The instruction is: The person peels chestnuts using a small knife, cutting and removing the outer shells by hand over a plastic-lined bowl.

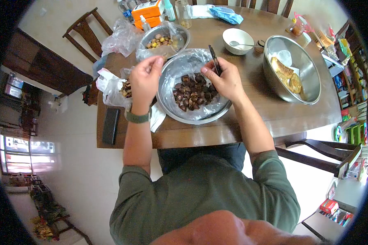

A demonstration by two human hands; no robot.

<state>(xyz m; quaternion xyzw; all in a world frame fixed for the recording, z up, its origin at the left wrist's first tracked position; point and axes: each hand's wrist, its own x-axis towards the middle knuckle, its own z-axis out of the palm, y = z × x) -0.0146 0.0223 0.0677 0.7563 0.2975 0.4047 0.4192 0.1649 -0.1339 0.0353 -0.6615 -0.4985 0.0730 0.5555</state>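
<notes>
A steel basin (225, 108) lined with a clear plastic bag stands in front of me, holding dark brown chestnuts (194, 93), several with split shells. My right hand (228, 80) is over the basin's right side, closed around a slim dark knife (214, 59) that points up and away. Above the left rim, my left hand (146, 81) has its thumb and fingers pinched together; anything between them is too small to make out. Just beyond it, a second bag-lined steel bowl (187, 40) contains yellowish peeled chestnuts (158, 41).
Left of the basin lie a white plastic bag with shells (113, 93) and a black phone (111, 125). A white bowl (238, 50) with a spoon stands behind, right. A large tilted steel bowl (310, 83) holds browned food. Bottles and orange boxes (148, 13) stand at the back.
</notes>
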